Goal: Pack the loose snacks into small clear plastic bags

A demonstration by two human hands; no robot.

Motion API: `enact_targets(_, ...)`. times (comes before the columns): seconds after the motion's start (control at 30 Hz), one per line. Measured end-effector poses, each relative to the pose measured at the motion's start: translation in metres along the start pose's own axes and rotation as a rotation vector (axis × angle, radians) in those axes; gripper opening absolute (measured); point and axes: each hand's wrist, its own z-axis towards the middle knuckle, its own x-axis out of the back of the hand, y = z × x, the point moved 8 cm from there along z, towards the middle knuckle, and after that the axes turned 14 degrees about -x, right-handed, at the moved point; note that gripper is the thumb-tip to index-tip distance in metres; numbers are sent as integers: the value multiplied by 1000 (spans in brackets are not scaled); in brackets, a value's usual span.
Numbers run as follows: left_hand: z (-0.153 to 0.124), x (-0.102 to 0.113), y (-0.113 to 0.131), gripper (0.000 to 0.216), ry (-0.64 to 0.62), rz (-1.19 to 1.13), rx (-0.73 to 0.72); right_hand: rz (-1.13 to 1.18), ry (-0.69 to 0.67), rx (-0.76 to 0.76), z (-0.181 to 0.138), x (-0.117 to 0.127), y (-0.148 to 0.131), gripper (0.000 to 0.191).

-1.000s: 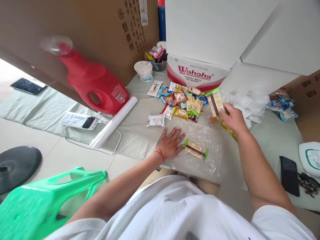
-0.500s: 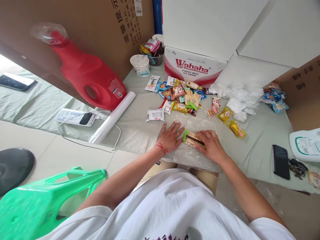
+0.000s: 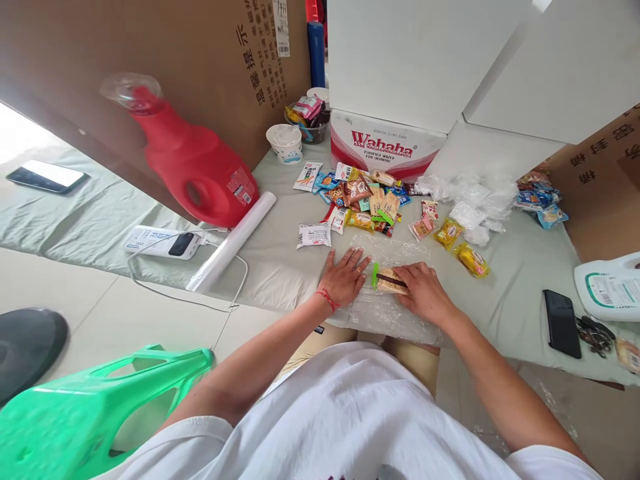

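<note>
My right hand (image 3: pixel 424 291) is closed around one end of a wrapped snack (image 3: pixel 389 280), tan with a dark stripe and a bright green end. The snack lies on a sheet of clear plastic film (image 3: pixel 373 313) at the table's near edge. My left hand (image 3: pixel 344 276) rests flat on the film with its fingers spread, just left of the snack and apart from it. Beyond the hands lies a pile of small packaged snacks (image 3: pixel 356 193). A white snack packet (image 3: pixel 314 235) sits above my left fingertips. The underside of the held snack is hidden.
A roll of plastic film (image 3: pixel 233 241) and a red jug (image 3: pixel 203 170) stand at left, by a power bank (image 3: pixel 161 243). Crumpled clear plastic (image 3: pixel 473 200) lies back right, before a Wahaha carton (image 3: pixel 383 148). At right are a phone (image 3: pixel 562 323) and keys (image 3: pixel 595 335).
The right hand has moved slightly right with the snack, widening the gap to my left hand. My left hand stays flat. The whole view has shifted a little.
</note>
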Motion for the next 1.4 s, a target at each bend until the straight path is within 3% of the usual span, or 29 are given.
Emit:
enact_targets(0.1,0,-1,-1,56,1,6,-3,33,50,7,5,6,1,58)
enact_targets(0.2,0,0,-4,56,25,2,10,54,-10,23,14,-11,1,59)
enact_targets(0.3,-6,8,-10,56,109,5,47,116,-40,37,17,-23,5,61)
enact_targets(0.37,-15,17,-11,54,194,29,38,191,24,59,10,-15,11,62)
enact_targets(0.43,-28,26,-3,52,267,49,-58,283,110,90,-9,-1,18,56)
enact_targets(0.53,-52,32,25,51,287,-18,-367,393,156,149,-51,6,25,53)
enact_targets(0.63,-75,26,48,56,183,-136,-623,353,83,190,-93,-21,26,63)
enact_targets(0.7,-83,19,50,51,102,-175,-657,321,85,171,-110,-42,32,50)
enact_targets(0.8,-82,15,40,22,38,-267,-589,414,137,124,-114,-53,46,26)
enact_targets(0.9,-70,19,24,18,8,-486,-448,521,71,86,-96,-43,57,26)
enact_targets(1.07,-29,29,-23,29,53,-696,50,587,-49,-66,-42,-9,78,36)
enact_targets(1.17,1,31,-51,21,108,-597,264,479,-44,-176,-6,-3,93,33)
enact_targets(1.27,14,45,-81,26,245,-325,476,181,43,-303,20,3,108,29)
enact_targets(1.33,10,66,-86,30,413,-139,523,47,126,-354,32,13,111,30)
enact_targets(1.4,-3,89,-73,26,599,-1,472,31,189,-340,44,25,105,31)
